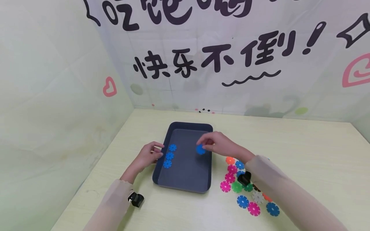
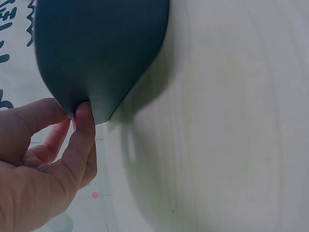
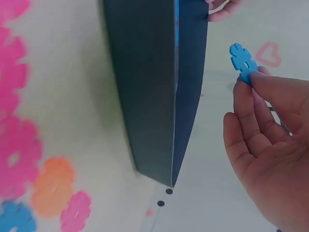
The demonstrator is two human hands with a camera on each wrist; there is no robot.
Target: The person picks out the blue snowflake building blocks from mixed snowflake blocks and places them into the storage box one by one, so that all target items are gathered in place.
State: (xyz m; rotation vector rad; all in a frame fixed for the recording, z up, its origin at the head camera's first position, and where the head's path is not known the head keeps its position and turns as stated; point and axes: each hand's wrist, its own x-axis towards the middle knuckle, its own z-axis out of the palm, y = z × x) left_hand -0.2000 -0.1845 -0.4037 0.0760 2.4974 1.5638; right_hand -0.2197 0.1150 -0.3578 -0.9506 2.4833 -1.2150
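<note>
A dark grey tray (image 1: 185,189) lies on the table with three blue notched discs (image 1: 170,156) lined up along its left side. My left hand (image 1: 148,155) pinches the tray's left wall between thumb and fingers, which the left wrist view shows at the rim (image 2: 72,108). Over the right part of the tray, my right hand (image 1: 218,143) holds another blue notched disc (image 1: 200,149). In the right wrist view this blue disc (image 3: 244,63) is pinched between thumb and fingertips, raised above the tray wall (image 3: 145,96).
Right of the tray lies a loose spread of notched discs: pink (image 1: 225,186), orange (image 1: 230,160), green (image 1: 237,187), white (image 1: 258,197) and blue (image 1: 242,201). My right forearm (image 1: 286,189) passes over part of it. A printed cloth wall (image 1: 185,93) stands behind the table.
</note>
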